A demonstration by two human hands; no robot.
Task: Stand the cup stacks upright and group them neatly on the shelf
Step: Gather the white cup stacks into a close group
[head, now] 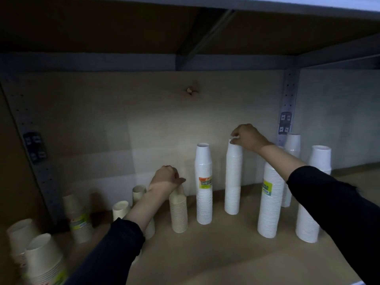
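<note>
On the brown shelf board (pixel 216 249) stand several upright cup stacks. My left hand (pixel 167 177) grips the top of a short beige stack (pixel 178 214) left of centre. My right hand (pixel 247 137) pinches the top of a tall white stack (pixel 233 182) near the back wall. Between them stands a tall white stack with a yellow-orange label (pixel 204 188). To the right, partly behind my right forearm, stand a labelled white stack (pixel 269 204), another white stack (pixel 312 202) and one further back (pixel 292 157).
Shorter beige stacks (pixel 121 209) stand behind my left arm, and wider beige cup stacks (pixel 79 219) (pixel 44 262) sit at the far left. A perforated metal upright (pixel 287 103) rises at the back right. The upper shelf hangs low overhead.
</note>
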